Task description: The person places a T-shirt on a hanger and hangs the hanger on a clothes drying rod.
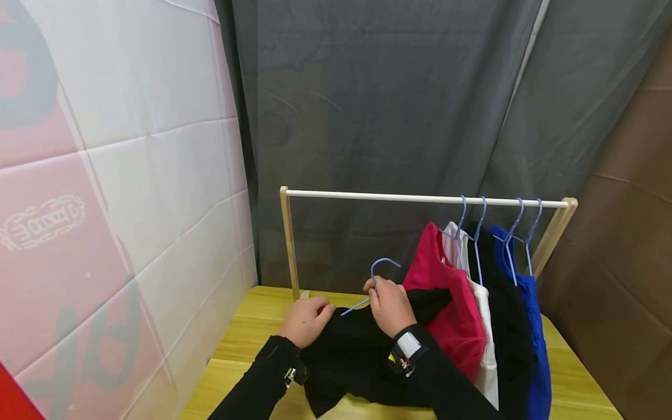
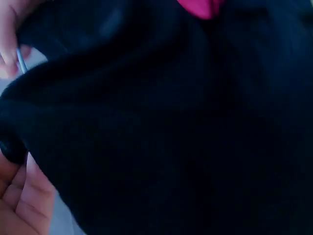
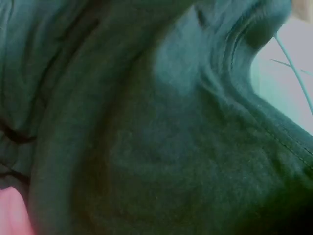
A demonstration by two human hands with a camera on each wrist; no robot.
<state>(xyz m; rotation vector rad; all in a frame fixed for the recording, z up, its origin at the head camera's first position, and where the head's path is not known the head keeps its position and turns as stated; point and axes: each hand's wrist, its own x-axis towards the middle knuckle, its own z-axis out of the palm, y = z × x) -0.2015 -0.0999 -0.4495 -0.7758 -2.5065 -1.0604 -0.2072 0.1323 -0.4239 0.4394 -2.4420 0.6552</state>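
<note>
A black garment (image 1: pixel 357 356) lies spread over the near part of the table, its neckline toward the rack. My left hand (image 1: pixel 307 321) pinches its left shoulder edge; in the left wrist view, the fingers (image 2: pixel 32 200) curl against the dark cloth. A light-blue hanger (image 1: pixel 354 307) sits at the neck opening, one arm reaching down to the left into the collar. Just below its hook, my right hand (image 1: pixel 391 306) grips the hanger, and the other hanger arm is hidden. Cloth (image 3: pixel 161 137) fills most of the right wrist view.
Behind stands a wooden rack with a white rail (image 1: pixel 367 196). On its right side hang a red garment (image 1: pixel 446 303), a white one (image 1: pixel 485 326), a black one (image 1: pixel 504 326) and a blue one (image 1: pixel 536 326). The red one borders the black cloth. A white printed sheet (image 1: pixel 173 175) walls the left.
</note>
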